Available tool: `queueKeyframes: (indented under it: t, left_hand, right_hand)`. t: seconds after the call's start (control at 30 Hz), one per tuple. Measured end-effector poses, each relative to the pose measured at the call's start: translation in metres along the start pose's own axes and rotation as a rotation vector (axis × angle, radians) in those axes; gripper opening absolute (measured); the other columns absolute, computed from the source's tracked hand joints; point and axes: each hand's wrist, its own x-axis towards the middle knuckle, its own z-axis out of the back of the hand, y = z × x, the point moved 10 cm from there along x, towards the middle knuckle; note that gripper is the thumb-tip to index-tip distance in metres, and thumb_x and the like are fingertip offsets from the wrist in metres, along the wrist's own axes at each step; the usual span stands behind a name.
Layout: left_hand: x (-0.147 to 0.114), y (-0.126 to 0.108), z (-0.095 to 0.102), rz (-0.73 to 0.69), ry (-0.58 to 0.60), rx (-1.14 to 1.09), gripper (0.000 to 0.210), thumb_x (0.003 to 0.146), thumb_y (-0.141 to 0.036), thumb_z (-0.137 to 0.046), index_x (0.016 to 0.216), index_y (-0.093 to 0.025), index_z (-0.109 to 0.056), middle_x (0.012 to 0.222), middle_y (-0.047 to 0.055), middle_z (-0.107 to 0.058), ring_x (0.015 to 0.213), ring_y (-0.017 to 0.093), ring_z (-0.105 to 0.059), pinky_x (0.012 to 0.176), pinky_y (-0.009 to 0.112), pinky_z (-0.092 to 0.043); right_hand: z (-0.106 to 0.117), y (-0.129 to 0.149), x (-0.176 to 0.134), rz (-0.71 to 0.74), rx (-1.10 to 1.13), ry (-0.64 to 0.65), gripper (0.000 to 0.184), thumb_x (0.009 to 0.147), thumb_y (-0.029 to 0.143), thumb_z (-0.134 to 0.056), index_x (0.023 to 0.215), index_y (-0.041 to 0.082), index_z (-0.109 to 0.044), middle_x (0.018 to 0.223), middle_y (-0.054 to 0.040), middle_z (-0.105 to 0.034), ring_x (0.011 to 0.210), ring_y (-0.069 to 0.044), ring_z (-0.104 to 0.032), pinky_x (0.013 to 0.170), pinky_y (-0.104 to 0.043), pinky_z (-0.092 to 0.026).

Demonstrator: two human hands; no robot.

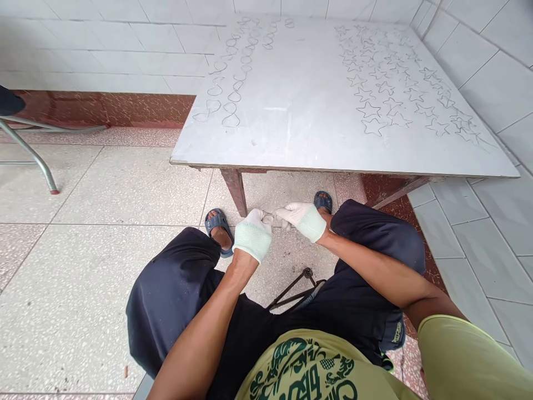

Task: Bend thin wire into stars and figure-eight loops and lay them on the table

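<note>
A good share of the work looks done: the white-topped table (308, 141) carries two groups of bent wire outlines. On the table's right part lie many star-shaped wires (385, 88), set in several long columns from near its far edge towards its near edge, those furthest right crowding and partly overlapping. On the table's left part are looped wires (234, 95), each crossing itself near one end, in two long columns and a shorter one, with a lone piece by the far edge. The strip of tabletop between the groups carries no outlines.

The piece in hand is a thin wire (273, 214), just in front of the table's near edge and lower than its top, between the person's knees. The gloved left hand (255, 229) is curled closed, seemingly pinching one part of it; the gloved right hand (297, 216) has its fingers bent and seems to pinch another part, the two nearly touching. Its outline is too faint to tell how much bending remains, though it seems unfinished. How many more pieces are due cannot be told.
</note>
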Motion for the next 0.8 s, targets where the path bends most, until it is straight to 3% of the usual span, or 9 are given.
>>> queueKeyframes:
  t: [0.23, 0.33, 0.43, 0.53, 0.8]
  left_hand:
    - [0.005, 0.006, 0.008, 0.033, -0.042, -0.064, 0.015, 0.087, -0.038, -0.067, 0.08, -0.026, -0.064, 0.059, 0.001, -0.06, 0.059, 0.022, -0.061, 0.06, 0.032, -0.042]
    - [0.007, 0.005, 0.01, 0.042, -0.046, -0.064, 0.016, 0.084, -0.041, -0.069, 0.08, -0.026, -0.066, 0.058, 0.001, -0.061, 0.06, 0.023, -0.061, 0.06, 0.034, -0.043]
    - [0.009, 0.004, 0.01, 0.053, -0.033, -0.069, 0.017, 0.08, -0.043, -0.074, 0.079, -0.028, -0.066, 0.056, 0.002, -0.061, 0.062, 0.025, -0.061, 0.061, 0.037, -0.045]
    - [0.009, 0.004, 0.01, 0.063, -0.013, -0.073, 0.02, 0.075, -0.044, -0.079, 0.077, -0.03, -0.065, 0.056, 0.003, -0.062, 0.064, 0.027, -0.061, 0.061, 0.039, -0.046]
    - [-0.001, -0.001, 0.001, 0.04, 0.087, 0.011, 0.023, 0.075, -0.041, -0.08, 0.067, -0.028, -0.062, 0.056, 0.003, -0.062, 0.065, 0.026, -0.061, 0.063, 0.038, -0.047]
  right_hand:
    - [0.024, 0.009, 0.001, 0.086, -0.199, -0.089, 0.041, 0.09, 0.053, -0.078, 0.067, 0.02, -0.072, 0.074, -0.0087, -0.073, 0.085, -0.025, -0.068, 0.08, -0.035, -0.045]
    - [0.027, 0.022, -0.003, 0.16, -0.309, -0.131, 0.031, 0.089, 0.049, -0.081, 0.08, 0.02, -0.078, 0.086, -0.0115, -0.075, 0.091, -0.027, -0.069, 0.086, -0.038, -0.047]
    - [0.024, 0.019, -0.002, 0.129, -0.144, -0.103, 0.02, 0.094, 0.04, -0.076, 0.101, 0.021, -0.082, 0.099, -0.0078, -0.079, 0.097, -0.023, -0.072, 0.091, -0.035, -0.051]
    - [0.022, 0.007, 0.003, 0.051, 0.113, -0.042, 0.023, 0.1, 0.034, -0.064, 0.109, 0.022, -0.082, 0.111, -0.0048, -0.081, 0.105, -0.02, -0.073, 0.096, -0.033, -0.053]
    - [0.022, -0.002, 0.012, 0.016, 0.206, 0.114, 0.024, 0.092, 0.039, -0.071, 0.086, 0.019, -0.083, 0.089, -0.0051, -0.082, 0.087, -0.02, -0.072, 0.083, -0.031, -0.053]
